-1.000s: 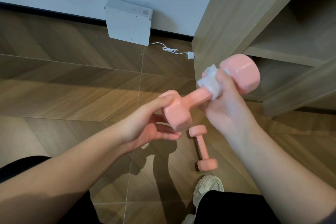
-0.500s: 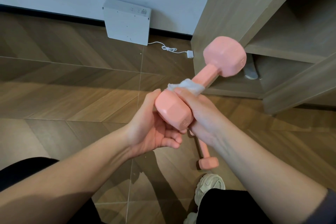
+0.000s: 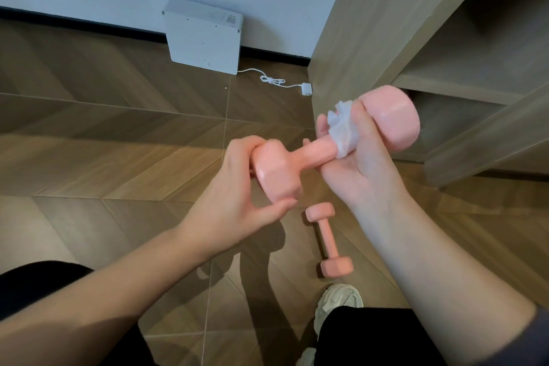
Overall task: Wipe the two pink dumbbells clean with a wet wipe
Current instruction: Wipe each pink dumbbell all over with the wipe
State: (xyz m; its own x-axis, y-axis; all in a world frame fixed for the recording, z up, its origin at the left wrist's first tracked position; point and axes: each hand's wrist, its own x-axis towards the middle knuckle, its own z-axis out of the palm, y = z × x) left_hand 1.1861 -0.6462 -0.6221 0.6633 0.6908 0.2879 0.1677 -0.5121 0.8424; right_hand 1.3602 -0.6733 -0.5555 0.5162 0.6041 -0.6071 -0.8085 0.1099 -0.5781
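I hold one pink dumbbell (image 3: 315, 151) in the air, tilted up to the right. My left hand (image 3: 234, 196) grips its near head from below and the side. My right hand (image 3: 356, 163) wraps a crumpled white wet wipe (image 3: 344, 128) round the handle's far end, right against the far head. The second pink dumbbell (image 3: 328, 239) lies on the wooden floor beneath my hands, just ahead of my shoe.
A wooden shelf unit (image 3: 445, 53) stands at the right, close to the raised dumbbell head. A white flat box (image 3: 205, 38) leans on the wall, its white cable (image 3: 276, 82) trailing on the floor. My light shoe (image 3: 338, 303) and dark trouser legs are at the bottom.
My right hand has slid the wipe along the handle from the near head back up to the far head. The dumbbell's far end has dropped a little.
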